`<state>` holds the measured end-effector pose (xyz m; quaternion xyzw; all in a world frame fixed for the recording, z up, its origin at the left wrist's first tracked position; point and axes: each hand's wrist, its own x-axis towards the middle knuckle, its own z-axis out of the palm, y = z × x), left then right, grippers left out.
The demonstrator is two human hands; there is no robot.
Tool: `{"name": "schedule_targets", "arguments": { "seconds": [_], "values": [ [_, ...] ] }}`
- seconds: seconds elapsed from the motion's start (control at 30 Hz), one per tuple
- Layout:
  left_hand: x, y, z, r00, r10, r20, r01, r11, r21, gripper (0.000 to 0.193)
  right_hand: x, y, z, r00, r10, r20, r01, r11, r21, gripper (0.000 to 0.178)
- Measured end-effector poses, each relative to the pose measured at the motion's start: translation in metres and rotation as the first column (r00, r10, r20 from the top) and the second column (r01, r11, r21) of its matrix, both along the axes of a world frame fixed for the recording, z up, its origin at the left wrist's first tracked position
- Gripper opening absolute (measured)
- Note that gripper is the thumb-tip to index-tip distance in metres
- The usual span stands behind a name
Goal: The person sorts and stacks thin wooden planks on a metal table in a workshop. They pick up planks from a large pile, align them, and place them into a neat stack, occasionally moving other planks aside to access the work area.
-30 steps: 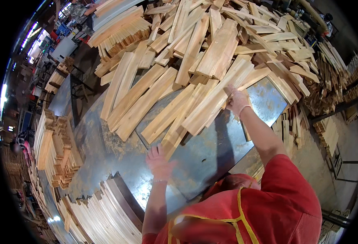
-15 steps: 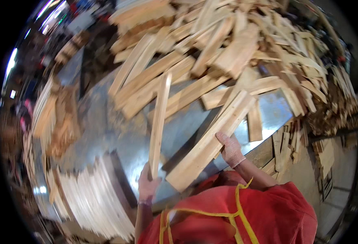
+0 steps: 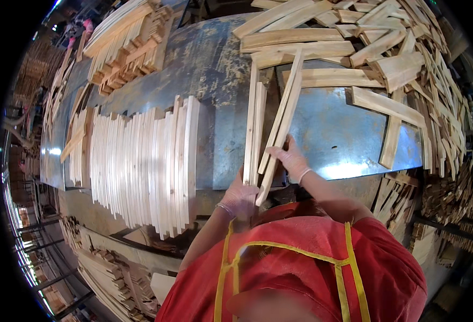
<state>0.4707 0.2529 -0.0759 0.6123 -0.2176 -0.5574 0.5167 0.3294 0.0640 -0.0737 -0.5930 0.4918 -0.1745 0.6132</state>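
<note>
Over the metal table, my left hand [image 3: 240, 197] in a pale glove is closed around the lower ends of narrow wooden slats [image 3: 249, 126], which point away from me. Just right of it, my right hand [image 3: 290, 159], gloved too, grips more wooden slats [image 3: 286, 110] seen edge-on, their far ends leaning right. The lower ends of both sets come close together beside my left hand; whether they touch I cannot tell. To the left lies a long row of pale slats [image 3: 139, 163], standing on edge side by side.
The metal table [image 3: 215, 75] has a worn, stained top. A loose heap of wooden slats [image 3: 387, 59] covers its far right. A stacked bundle of boards [image 3: 129, 45] sits at the far left. More wood pieces [image 3: 110, 282] are stacked below the near left edge.
The view has turned left, bringing the row of pale slats nearer the middle. My hands have come closer together, and the wood in my right hand has turned from flat to edge-on.
</note>
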Motion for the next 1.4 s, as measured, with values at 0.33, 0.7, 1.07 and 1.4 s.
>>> {"name": "schedule_targets", "arguments": {
  "seconds": [0.33,0.7,1.07,1.4],
  "values": [
    [0.014,0.028,0.013,0.89,-0.357,0.285,0.265,0.911,0.315,0.084,-0.037,0.001,-0.051,0.826,0.309,-0.471,-0.492,0.803,-0.337,0.049],
    [0.028,0.083,0.018,0.664,0.041,0.746,-0.233,0.96,0.155,0.066,0.092,0.06,0.069,0.63,0.748,-0.207,-0.717,0.663,0.214,0.055],
    [0.058,0.032,0.031,0.14,-0.55,0.824,-0.401,0.729,0.555,0.096,-0.02,-0.174,0.071,0.895,0.348,-0.279,-0.444,0.746,-0.496,0.052],
    [-0.093,-0.218,0.049,0.001,-0.328,0.945,0.328,0.893,0.309,0.096,-0.197,-0.311,0.069,0.517,0.225,-0.826,-0.826,0.383,-0.413,0.046]
  ]
}}
